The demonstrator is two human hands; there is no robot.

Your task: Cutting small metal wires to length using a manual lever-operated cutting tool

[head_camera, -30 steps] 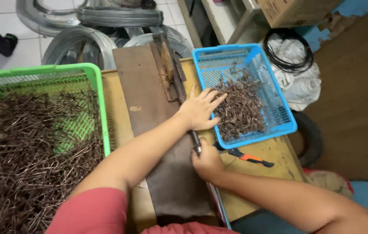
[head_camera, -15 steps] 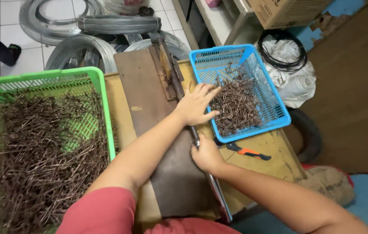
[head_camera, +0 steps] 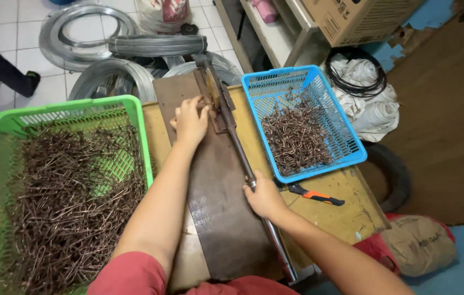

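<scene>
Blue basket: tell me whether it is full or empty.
Partly full. The blue basket holds a heap of bent brown wire pieces over its middle, and bare mesh floor shows at its far end.

On the worktop a lever cutter lies between two baskets of bent wire pieces, one left, one right; wire coils lie on the floor behind
</scene>
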